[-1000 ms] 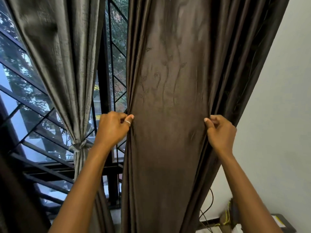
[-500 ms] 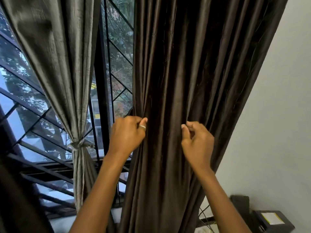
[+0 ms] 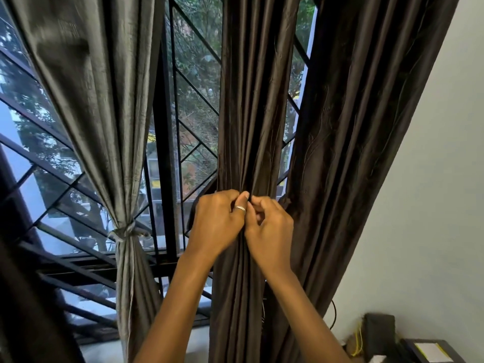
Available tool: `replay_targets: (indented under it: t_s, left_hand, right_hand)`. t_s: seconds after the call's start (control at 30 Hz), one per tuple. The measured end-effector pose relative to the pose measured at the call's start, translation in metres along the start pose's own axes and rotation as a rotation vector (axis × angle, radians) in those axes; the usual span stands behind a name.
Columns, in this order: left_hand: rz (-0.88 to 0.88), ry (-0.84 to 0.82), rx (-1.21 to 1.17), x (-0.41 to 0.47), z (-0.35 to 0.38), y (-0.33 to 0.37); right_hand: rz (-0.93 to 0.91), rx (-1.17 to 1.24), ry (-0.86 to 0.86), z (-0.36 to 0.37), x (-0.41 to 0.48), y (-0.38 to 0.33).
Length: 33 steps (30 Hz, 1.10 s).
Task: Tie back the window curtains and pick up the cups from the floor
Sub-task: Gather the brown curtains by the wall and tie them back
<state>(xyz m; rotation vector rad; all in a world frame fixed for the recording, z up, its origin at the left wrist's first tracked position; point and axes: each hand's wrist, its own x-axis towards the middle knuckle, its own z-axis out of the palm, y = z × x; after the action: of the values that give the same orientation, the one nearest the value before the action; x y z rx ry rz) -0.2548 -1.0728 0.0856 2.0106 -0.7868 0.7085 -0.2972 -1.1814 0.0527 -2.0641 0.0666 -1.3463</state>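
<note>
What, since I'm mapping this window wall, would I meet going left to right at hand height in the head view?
Tied grey curtain → black window post → left hand → right hand → rest of the brown curtain → white wall.

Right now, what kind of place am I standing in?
Probably a room in a home: a barred window with trees outside, a grey curtain tied back, and a dark brown curtain gripped by the left hand and right hand.
</note>
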Motion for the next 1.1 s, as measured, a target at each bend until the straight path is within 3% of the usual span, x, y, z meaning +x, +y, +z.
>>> replay_targets:
  t_s: [0.33,0.77,0.87,0.97,1.1]
  left_hand:
    - [-0.15,-0.051,-0.143,0.011,0.002,0.012]
    - [-0.136,-0.027,-0.098,0.016,0.01,0.014]
    - [-0.138,-0.047,-0.158,0.016,0.004,0.01]
    - [-0.169,-0.054,-0.258,0.013,-0.004,0.005]
    - [-0.234,-0.111,-0.389,0.009,-0.015,0.007]
  right_hand:
    - [0.016,0.007,0.032,0.001,-0.004,-0.005]
    - [0.026,-0.004,0.036,0.004,-0.01,-0.006]
    - [0.017,0.097,-0.05,-0.002,-0.005,-0.005]
    - [0.115,0.313,-0.187,-0.013,0.003,-0.004]
    - [0.325,0.399,-0.066,-0.021,0.027,0.013]
